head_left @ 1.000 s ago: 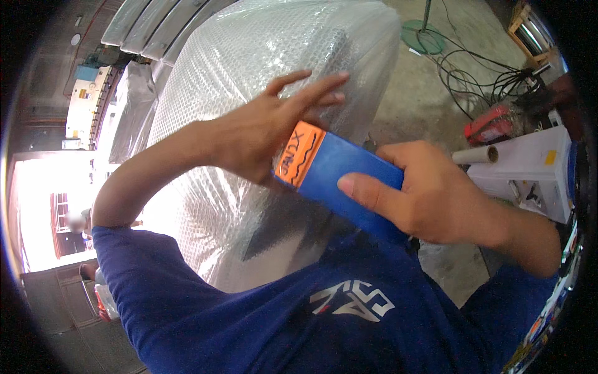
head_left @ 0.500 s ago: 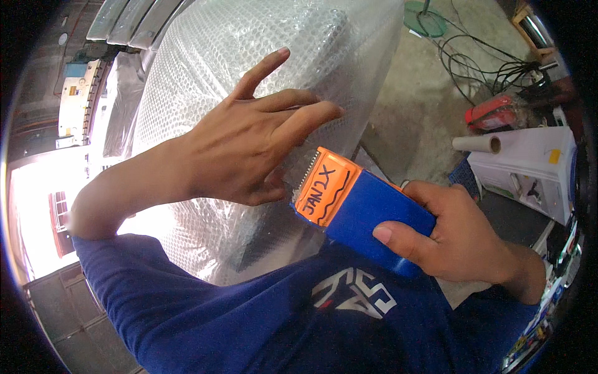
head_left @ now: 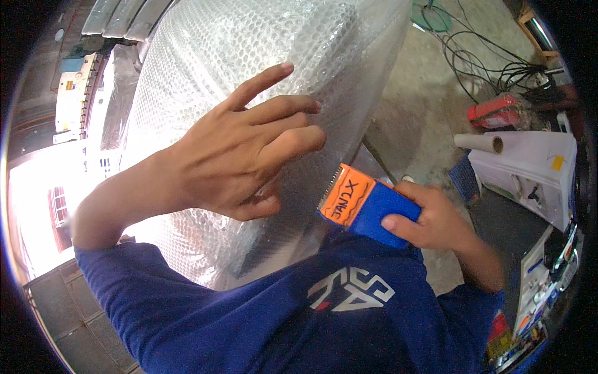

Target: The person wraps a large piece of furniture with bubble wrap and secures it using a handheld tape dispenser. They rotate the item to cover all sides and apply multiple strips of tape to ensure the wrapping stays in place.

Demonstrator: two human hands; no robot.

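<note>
In front of me bulges a large bundle covered in clear bubble wrap (head_left: 205, 68); what it encloses is blurred by the plastic. Over its near side, my left hand (head_left: 240, 153) is palm-down with the fingers spread and slightly bent, holding nothing visible. Whether those fingers touch the wrap I cannot tell. My right hand (head_left: 439, 218) grips a blue and orange tape dispenser (head_left: 364, 206), thumb across its top face. The dispenser's toothed metal edge points left toward my left hand, with a gap between them.
To the right stand a white box (head_left: 529, 165) with a cardboard tube (head_left: 478, 143) on it, and a red cylinder (head_left: 495, 112). Black cables (head_left: 492, 65) lie coiled on the concrete floor. Long wrapped pieces (head_left: 124, 19) are at the far left.
My right hand has moved away from my body with the tape dispenser, slightly right of before. My left hand has drawn back a little to the left and down, fingers spreading more.
</note>
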